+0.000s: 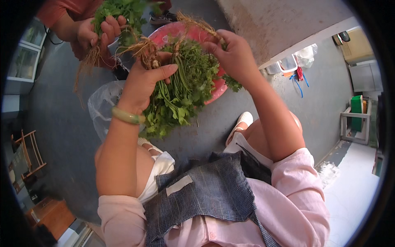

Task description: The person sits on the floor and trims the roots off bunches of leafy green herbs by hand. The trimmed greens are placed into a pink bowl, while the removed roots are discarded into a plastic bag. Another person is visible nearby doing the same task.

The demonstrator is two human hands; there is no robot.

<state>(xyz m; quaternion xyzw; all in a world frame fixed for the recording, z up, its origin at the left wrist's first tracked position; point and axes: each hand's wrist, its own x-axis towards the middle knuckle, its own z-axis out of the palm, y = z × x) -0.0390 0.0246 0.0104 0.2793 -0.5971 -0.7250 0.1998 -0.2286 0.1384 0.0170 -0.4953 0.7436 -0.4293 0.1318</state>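
My left hand (148, 80) grips a bunch of rooted cilantro (168, 102) near its root ends. Its leaves hang down over the basin's near side, and its brown roots point up and away. In my right hand (236, 54), the thumb and fingers pinch a cilantro plant by the base of its roots (202, 24), which stretch out to the left. Leafy tips (232, 83) show below that wrist. Beneath both hands is a pink plastic basin (220, 91) with more cilantro (197, 64) over it. The leaves hide much of its inside.
Across from me, another person's hand (98, 34) holds a rooted green bunch (122, 14). A clear plastic bag (100, 108) lies on the grey floor by my left forearm. A pale worn block or counter (287, 24) rises at the upper right. Plastic containers (287, 63) stand beside it.
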